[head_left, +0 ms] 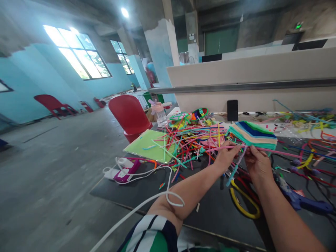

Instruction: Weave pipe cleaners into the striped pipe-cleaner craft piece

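My left hand (228, 154) is pinched on a long pink pipe cleaner (280, 152) that runs off to the right across the dark table (147, 185). My right hand (257, 161) is closed beside it, gripping the same pink pipe cleaner and a pale purple one (241, 157) that hangs down between the hands. Just beyond the hands lies a big tangle of coloured pipe cleaners (191, 140) and a stack of felt sheets (253, 134) in blue, green and cream.
A light green sheet (149, 145) lies at the table's left. A white cable and a magenta and white device (123, 172) sit near the left edge. A blue glue gun (301, 199) and a yellow loop (244, 206) lie right of my forearm. A red chair (128, 113) stands behind.
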`<state>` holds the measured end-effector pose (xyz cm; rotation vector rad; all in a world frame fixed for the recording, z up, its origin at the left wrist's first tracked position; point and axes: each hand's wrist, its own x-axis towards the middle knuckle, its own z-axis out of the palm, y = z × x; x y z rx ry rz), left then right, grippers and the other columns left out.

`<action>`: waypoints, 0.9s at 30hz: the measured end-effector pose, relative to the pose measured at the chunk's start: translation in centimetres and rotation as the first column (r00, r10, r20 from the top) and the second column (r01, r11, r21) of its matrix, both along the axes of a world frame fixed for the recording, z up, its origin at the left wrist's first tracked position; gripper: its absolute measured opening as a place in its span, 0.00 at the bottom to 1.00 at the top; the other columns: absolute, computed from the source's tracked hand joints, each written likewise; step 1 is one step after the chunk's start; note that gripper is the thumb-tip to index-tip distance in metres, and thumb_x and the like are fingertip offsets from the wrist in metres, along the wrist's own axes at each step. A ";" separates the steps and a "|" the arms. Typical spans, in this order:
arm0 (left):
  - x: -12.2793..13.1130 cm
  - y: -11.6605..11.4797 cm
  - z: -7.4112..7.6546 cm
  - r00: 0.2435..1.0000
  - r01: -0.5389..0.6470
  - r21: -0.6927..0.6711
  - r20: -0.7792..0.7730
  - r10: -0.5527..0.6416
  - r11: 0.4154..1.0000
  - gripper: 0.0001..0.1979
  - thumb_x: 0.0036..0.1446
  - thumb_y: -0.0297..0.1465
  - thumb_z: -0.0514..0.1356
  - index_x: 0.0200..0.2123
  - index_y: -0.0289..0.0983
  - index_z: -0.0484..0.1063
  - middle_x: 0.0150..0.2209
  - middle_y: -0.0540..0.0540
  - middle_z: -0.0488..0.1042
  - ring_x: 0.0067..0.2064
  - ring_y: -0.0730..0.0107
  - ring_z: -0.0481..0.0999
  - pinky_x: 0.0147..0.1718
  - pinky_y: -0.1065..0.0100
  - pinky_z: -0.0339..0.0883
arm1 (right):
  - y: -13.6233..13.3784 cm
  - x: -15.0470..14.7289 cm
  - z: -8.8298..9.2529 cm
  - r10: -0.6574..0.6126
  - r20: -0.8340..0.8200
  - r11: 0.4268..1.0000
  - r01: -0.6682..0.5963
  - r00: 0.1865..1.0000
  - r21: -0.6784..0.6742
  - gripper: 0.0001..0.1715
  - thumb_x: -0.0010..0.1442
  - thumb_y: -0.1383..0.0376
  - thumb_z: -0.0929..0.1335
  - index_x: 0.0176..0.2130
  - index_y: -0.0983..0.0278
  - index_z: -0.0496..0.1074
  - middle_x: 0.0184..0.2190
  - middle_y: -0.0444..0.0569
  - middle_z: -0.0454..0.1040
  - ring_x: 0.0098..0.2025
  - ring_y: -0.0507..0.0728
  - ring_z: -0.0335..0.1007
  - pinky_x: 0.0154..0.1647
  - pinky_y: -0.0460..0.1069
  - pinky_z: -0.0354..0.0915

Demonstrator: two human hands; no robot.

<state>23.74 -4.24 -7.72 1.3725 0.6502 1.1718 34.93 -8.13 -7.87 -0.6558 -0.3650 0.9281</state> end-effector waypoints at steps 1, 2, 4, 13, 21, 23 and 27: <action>0.0 0.0 0.0 1.000 -0.004 -0.001 -0.004 0.004 1.000 0.16 0.51 0.44 0.62 0.33 0.36 0.68 0.24 0.50 0.68 0.26 0.75 0.68 0.26 0.71 0.61 | 0.0 0.0 0.0 0.006 0.000 1.000 -0.006 1.000 -0.010 0.14 0.38 0.69 0.77 0.26 0.67 0.71 0.21 0.43 0.72 0.21 0.47 0.67 0.10 0.37 0.52; 0.0 0.0 0.0 1.000 -0.007 0.001 -0.009 0.007 1.000 0.16 0.51 0.43 0.62 0.33 0.36 0.68 0.25 0.50 0.68 0.26 0.74 0.68 0.26 0.71 0.62 | 0.0 0.0 0.0 0.008 -0.002 1.000 -0.008 1.000 -0.012 0.14 0.38 0.69 0.77 0.25 0.67 0.71 0.20 0.43 0.72 0.21 0.47 0.67 0.10 0.37 0.51; -0.1 -0.1 0.2 1.000 -0.009 0.017 -0.020 0.009 1.000 0.15 0.52 0.43 0.61 0.33 0.36 0.68 0.25 0.50 0.69 0.27 0.74 0.69 0.27 0.71 0.62 | 0.1 0.0 -0.1 0.006 -0.003 1.000 -0.006 1.000 -0.002 0.14 0.38 0.69 0.78 0.25 0.67 0.71 0.20 0.42 0.72 0.21 0.47 0.67 0.11 0.37 0.52; -0.1 0.2 0.3 0.999 -0.003 -0.051 0.045 0.006 0.999 0.16 0.53 0.44 0.60 0.35 0.36 0.71 0.25 0.51 0.69 0.25 0.74 0.68 0.27 0.71 0.63 | 0.3 -0.6 0.4 -0.057 -0.058 0.998 0.058 0.997 0.022 0.13 0.38 0.69 0.77 0.21 0.66 0.70 0.19 0.41 0.73 0.20 0.47 0.66 0.20 0.42 0.63; -1.1 2.8 0.6 0.986 -0.071 -0.300 0.122 0.113 0.951 0.18 0.55 0.44 0.54 0.36 0.34 0.72 0.26 0.47 0.71 0.25 0.72 0.71 0.25 0.70 0.65 | 0.4 1.1 -0.1 -0.227 -0.073 0.972 0.231 0.971 0.053 0.12 0.40 0.69 0.76 0.28 0.65 0.71 0.21 0.40 0.74 0.22 0.46 0.68 0.23 0.41 0.64; -3.3 5.2 1.4 0.992 -0.101 -0.337 0.040 0.121 0.936 0.17 0.54 0.43 0.55 0.29 0.33 0.69 0.21 0.48 0.69 0.22 0.72 0.70 0.23 0.69 0.65 | 0.3 2.0 0.0 -0.247 -0.092 0.965 0.254 0.965 0.067 0.12 0.41 0.69 0.75 0.28 0.65 0.71 0.21 0.40 0.73 0.22 0.46 0.68 0.23 0.41 0.64; -9.6 9.6 3.8 0.980 -0.150 -0.337 -0.177 0.095 0.930 0.15 0.49 0.40 0.60 0.21 0.35 0.66 0.15 0.50 0.66 0.16 0.75 0.65 0.17 0.72 0.60 | 0.1 3.3 0.4 -0.230 -0.142 0.962 0.247 0.963 0.115 0.11 0.42 0.69 0.75 0.27 0.65 0.70 0.20 0.39 0.72 0.22 0.45 0.67 0.26 0.41 0.66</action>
